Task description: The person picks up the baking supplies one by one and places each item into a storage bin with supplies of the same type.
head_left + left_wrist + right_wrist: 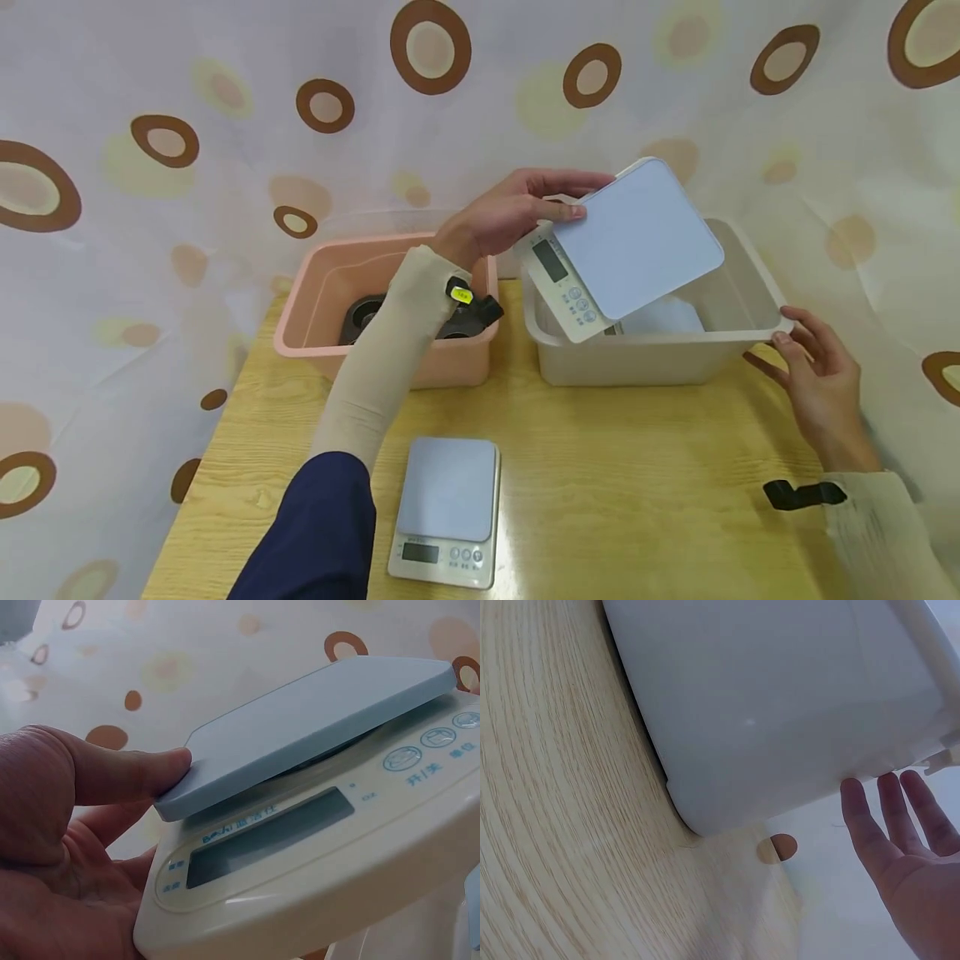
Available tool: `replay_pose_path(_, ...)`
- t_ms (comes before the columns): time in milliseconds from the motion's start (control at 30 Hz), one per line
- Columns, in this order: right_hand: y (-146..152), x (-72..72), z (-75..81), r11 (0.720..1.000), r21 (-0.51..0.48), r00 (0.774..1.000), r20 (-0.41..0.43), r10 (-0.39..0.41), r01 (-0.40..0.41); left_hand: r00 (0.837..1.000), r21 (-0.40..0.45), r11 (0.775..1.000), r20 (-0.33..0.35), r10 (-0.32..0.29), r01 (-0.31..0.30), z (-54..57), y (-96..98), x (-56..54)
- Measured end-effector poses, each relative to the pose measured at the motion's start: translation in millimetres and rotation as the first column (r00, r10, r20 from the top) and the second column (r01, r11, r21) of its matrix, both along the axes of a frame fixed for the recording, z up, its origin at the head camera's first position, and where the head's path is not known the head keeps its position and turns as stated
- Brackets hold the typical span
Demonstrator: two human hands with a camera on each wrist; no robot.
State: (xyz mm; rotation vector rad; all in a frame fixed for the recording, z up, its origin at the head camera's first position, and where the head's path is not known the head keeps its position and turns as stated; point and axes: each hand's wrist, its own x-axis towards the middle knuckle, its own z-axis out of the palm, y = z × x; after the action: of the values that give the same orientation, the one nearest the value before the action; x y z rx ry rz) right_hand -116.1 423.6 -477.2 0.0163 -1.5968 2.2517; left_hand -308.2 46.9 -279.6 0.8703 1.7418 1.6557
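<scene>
My left hand (517, 208) grips a white kitchen scale (637, 242) by one edge, its thumb on the weighing plate and the other fingers behind. The scale hangs tilted over the front rim of an off-white plastic bin (630, 362), its display and buttons facing me. At the bin's right front corner, my right hand (825, 387) holds the rim; in the right wrist view several fingers (866, 825) touch the outer wall. Partly hidden inside the bin lies another white, flat-topped thing (663, 317). A second kitchen scale (446, 508) lies flat on the table nearer to me.
A pink plastic bin (315, 287) stands to the left on the wooden table (637, 475). It contains dark round-shaped things (363, 312), partly covered by my left forearm. A patterned sheet (487, 108) hangs behind and along both sides.
</scene>
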Motion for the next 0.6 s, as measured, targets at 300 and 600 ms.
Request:
replay_pose_path(300, -1.6, 4.1, -6.2, 1.0, 0.007, 1.0, -0.026, 0.017, -0.017, 0.998, 0.01, 0.999, 0.043, -0.051, 0.051, -14.0, 26.2, -19.2)
replay_pose_path(600, 1.0, 4.7, -4.2, 0.999, 0.023, 0.998, -0.062, 0.023, -0.022, 0.996, -0.05, 0.995, 0.018, -0.091, 0.092, -23.5, 47.8, -33.7)
